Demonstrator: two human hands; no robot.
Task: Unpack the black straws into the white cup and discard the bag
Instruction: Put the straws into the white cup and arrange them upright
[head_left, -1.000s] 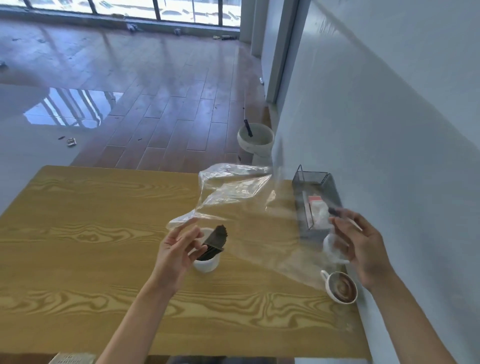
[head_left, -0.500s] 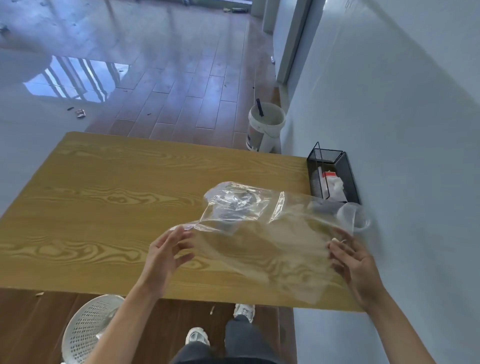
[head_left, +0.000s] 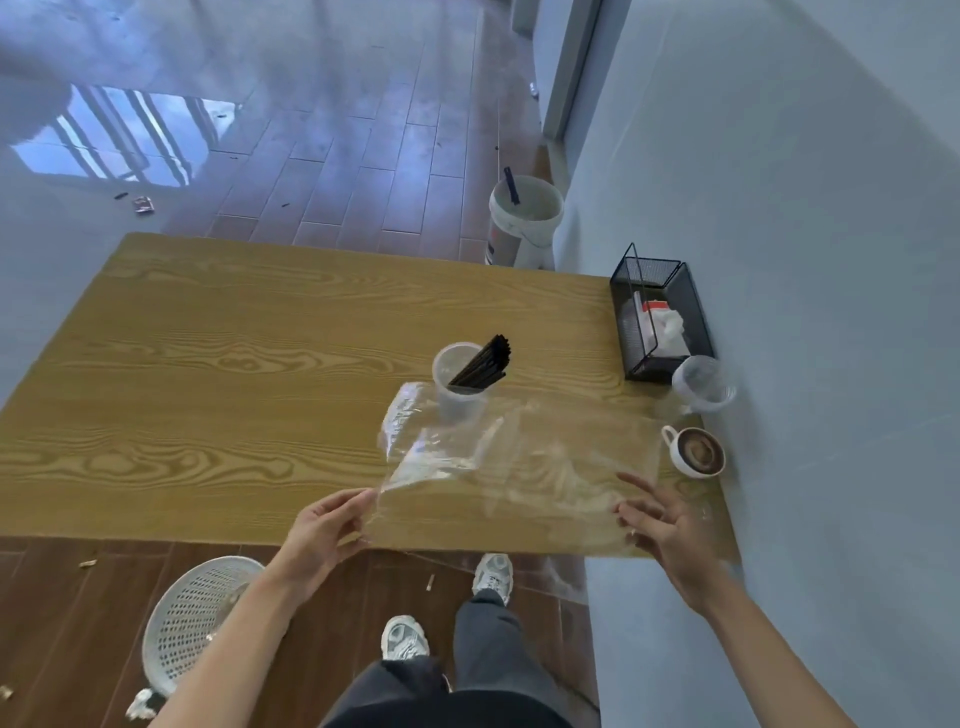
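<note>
The black straws sit in the white cup. Both hands, left pinching and right spread, hold the empty bag; next, drop it in the basket.

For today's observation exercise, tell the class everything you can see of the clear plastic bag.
The clear plastic bag is a large, thin, see-through film, crinkled and glossy, with the table's wood grain showing through it. It looks empty. It is spread out roughly flat above the near right part of the wooden table, between the two hands. The left hand pinches its near left corner; the right hand, fingers spread, is at its right edge. Its far edge overlaps the base of the white cup holding the black straws.
</note>
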